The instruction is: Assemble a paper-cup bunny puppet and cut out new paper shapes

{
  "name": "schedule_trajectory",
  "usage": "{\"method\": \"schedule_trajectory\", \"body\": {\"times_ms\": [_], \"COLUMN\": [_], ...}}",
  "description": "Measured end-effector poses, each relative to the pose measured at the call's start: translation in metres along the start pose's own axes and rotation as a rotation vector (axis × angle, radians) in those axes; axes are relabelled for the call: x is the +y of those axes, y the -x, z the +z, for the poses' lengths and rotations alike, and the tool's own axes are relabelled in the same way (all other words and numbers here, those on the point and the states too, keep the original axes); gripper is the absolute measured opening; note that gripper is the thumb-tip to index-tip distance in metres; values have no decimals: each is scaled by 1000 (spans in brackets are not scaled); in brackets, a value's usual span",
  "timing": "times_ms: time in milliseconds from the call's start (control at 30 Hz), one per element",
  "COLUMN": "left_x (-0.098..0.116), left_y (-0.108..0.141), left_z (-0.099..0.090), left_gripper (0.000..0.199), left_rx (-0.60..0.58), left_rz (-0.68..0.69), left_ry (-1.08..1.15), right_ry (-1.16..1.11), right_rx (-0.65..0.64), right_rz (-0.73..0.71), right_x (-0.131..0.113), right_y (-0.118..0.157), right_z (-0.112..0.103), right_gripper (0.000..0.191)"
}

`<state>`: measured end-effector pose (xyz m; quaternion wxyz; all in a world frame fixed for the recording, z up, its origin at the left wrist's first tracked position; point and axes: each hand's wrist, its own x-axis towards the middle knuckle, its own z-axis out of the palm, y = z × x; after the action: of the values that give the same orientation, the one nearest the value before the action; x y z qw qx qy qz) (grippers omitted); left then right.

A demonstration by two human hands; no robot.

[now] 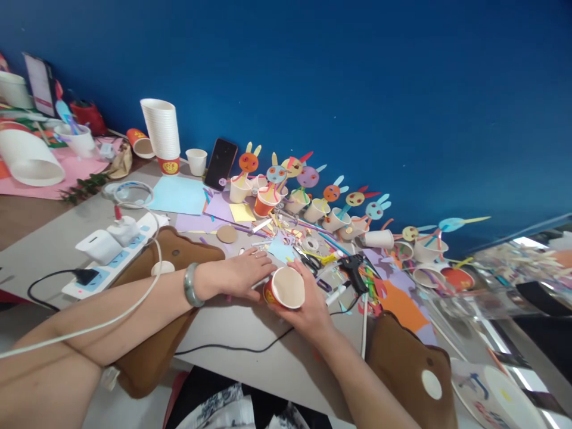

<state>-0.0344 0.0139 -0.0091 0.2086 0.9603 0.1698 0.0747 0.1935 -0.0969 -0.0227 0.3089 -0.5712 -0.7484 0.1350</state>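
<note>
My right hand [311, 313] is wrapped round a red and white paper cup [288, 288], its open mouth tilted up toward me. My left hand [243, 274], with a bracelet on the wrist, lies flat on the table just left of the cup, fingers stretched over small paper bits. A round cardboard disc [227, 234] rests beyond the left hand. Past the cup are scissors [308, 260] with dark handles, yellow-handled scissors [328, 258] and a black hot glue gun [354, 274].
Paper cups with rabbit figures [277, 174] line the blue wall. Farther left stand a phone [221, 164] and a tall cup stack [163, 134]. A power strip [114, 256] sits at left, brown bear-shaped cushions [409, 369] lie either side, and a black cable [232, 347] crosses the tabletop.
</note>
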Motion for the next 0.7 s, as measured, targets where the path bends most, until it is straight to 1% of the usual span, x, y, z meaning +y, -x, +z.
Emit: {"method": "schedule_trajectory", "body": {"times_ms": [100,200,367,500,600,700], "left_x": [0,3,6,4,2,1], "left_y": [0,-1,-1,-2,-3,-4], "left_z": [-1,-4,-10,-9,-6,-3], "left_gripper": [53,56,60,57,57,59], "left_rx": [9,-8,-13,31,36,45], "left_rz": [4,-2,-3,26,43,54], "left_ry": [21,44,109,100,67,50], "right_ry": [-50,-102,-160,-239,-283,-284], "right_rx": [-13,-21,-38,-69,-93,-112], "right_rz": [44,60,50,129,182,197], "right_x": [6,11,11,10,11,11], "right_y": [3,4,1,0,0,0], "right_z": [0,-1,-3,-4,-4,-5], "right_gripper": [110,121,123,136,139,142]}}
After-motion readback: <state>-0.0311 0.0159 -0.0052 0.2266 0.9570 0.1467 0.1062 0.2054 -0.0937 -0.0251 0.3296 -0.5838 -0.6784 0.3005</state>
